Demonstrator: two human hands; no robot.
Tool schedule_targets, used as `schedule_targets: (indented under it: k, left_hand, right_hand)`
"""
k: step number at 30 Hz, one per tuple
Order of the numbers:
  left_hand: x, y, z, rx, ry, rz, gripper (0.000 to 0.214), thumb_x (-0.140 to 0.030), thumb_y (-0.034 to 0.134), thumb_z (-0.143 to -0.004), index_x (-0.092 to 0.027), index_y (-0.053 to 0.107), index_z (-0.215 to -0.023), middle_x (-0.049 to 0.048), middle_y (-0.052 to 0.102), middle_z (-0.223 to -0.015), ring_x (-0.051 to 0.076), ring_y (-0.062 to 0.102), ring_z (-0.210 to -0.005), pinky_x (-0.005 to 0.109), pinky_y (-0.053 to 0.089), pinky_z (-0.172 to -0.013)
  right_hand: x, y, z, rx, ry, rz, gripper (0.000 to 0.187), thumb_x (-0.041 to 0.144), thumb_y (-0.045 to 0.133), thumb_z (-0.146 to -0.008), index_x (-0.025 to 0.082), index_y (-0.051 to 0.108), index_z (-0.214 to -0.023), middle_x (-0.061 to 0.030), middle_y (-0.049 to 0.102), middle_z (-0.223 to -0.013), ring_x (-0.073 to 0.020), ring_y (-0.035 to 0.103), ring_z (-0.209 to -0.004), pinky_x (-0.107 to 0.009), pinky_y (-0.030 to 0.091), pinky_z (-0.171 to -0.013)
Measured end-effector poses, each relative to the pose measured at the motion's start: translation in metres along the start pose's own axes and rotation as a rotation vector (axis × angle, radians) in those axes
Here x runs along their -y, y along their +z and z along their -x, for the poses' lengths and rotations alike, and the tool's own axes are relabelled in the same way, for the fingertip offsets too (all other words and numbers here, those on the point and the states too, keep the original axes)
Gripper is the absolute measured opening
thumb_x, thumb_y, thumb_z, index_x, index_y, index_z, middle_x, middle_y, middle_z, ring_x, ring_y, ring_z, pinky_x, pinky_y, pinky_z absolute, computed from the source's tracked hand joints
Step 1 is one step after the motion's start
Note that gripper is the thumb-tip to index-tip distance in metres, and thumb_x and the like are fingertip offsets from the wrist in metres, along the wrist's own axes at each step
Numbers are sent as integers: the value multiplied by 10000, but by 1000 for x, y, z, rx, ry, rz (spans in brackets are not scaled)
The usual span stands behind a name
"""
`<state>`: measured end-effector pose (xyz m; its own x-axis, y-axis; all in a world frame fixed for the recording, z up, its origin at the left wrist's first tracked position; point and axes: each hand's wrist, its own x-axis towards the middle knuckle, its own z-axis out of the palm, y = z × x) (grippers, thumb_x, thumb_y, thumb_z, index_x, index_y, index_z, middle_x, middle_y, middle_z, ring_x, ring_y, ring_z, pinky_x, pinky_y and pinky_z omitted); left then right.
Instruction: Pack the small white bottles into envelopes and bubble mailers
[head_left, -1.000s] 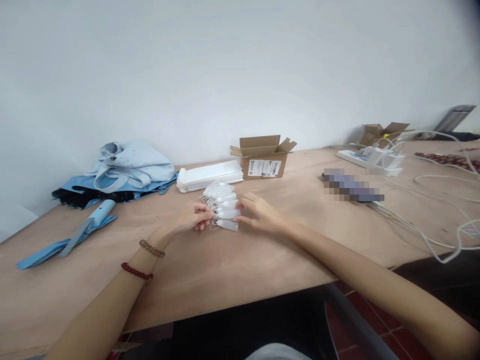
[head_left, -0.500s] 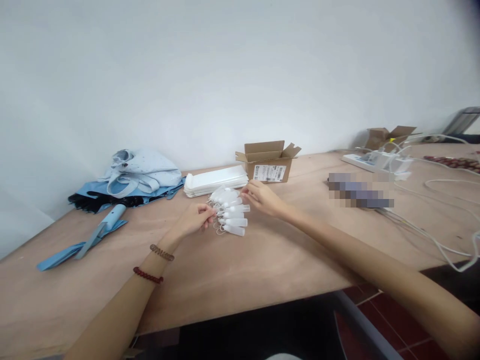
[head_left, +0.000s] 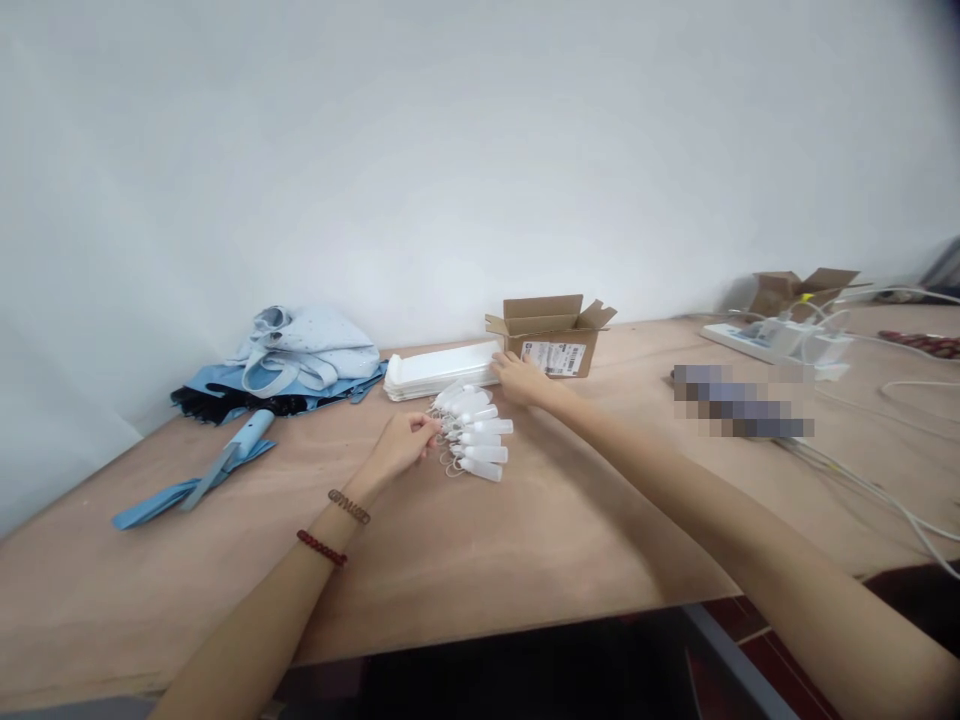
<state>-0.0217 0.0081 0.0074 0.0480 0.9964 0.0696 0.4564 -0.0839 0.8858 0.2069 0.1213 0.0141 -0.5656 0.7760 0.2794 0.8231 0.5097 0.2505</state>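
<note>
A bunch of small white bottle-shaped items (head_left: 474, 432) on thin loops lies in the middle of the wooden table (head_left: 525, 540). My left hand (head_left: 405, 445) rests at the bunch's left side, fingers curled in a pinch on the loops. My right hand (head_left: 519, 378) is stretched far forward, fingertips at the right end of a flat stack of white packets (head_left: 439, 368), next to a small open cardboard box (head_left: 551, 335). Whether the right fingers hold a packet is hidden.
A light blue bag on a folded blue umbrella (head_left: 289, 365) and a blue umbrella sleeve (head_left: 195, 478) lie at the left. At the right are a power strip with white cables (head_left: 780, 345), another open box (head_left: 802, 290) and a blurred dark object (head_left: 739, 405).
My right hand left the white bunch and reached forward to the packet stack by the box. My left hand stayed on the bunch. The camera view shifted a little left.
</note>
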Motion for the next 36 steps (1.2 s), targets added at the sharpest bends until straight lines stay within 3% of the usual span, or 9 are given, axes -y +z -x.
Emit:
schedule_targets:
  k: [10,20,24,28,30,33,36]
  left_hand:
    - [4,0,0,-43,7,1,303,-435,558,-752,-152,597,-652,-11,547,-550,83,416,-406,206,283,-405]
    - [10,-1,-4,-95,36,-2,314,-430,546,-792,-134,626,-726,1,561,-573,77,412,-419,198,280,-421]
    - [-3,-4,-1,-180,-82,256,475,-593,489,-822,-138,578,-927,28,609,-686,79,449,-425,195,278,-394]
    - [-17,-11,3,-180,-152,612,594,-696,449,-798,-178,486,-1085,85,666,-887,108,562,-507,200,338,-398]
    - [-19,-17,3,-263,-137,711,503,-595,536,-795,-178,502,-1073,73,668,-877,106,574,-522,197,360,-413]
    - [-18,-23,1,-426,-77,762,352,-301,673,-690,-149,555,-986,42,662,-823,87,557,-513,193,378,-433]
    - [-20,-20,-1,-455,-3,702,293,-197,692,-600,-125,590,-865,37,659,-806,88,550,-537,203,401,-455]
  right_hand:
    - [-3,6,-1,11,20,-26,455,48,361,-811,65,506,-1242,-207,453,-1374,-296,445,-1195,-463,382,-946]
    - [-5,12,-12,30,10,-25,529,90,395,-811,55,476,-1333,-182,343,-1491,-343,332,-1311,-526,342,-998]
    - [-8,-7,1,-4,-26,-16,615,119,365,-838,41,303,-1445,-169,241,-1541,-346,244,-1368,-530,319,-1022]
    - [-13,-37,43,-180,-198,29,664,89,326,-831,98,214,-1485,-108,175,-1572,-349,201,-1396,-551,286,-1034]
    - [-13,-48,67,-237,-237,48,674,62,306,-828,133,203,-1491,-81,163,-1577,-334,176,-1413,-545,266,-1049]
    - [-11,-54,92,-303,-230,48,616,57,282,-845,128,269,-1457,-103,233,-1556,-318,206,-1410,-562,230,-1061]
    - [-4,-51,99,-423,-180,-18,441,137,320,-893,116,433,-1319,-175,364,-1480,-333,266,-1385,-586,185,-1072]
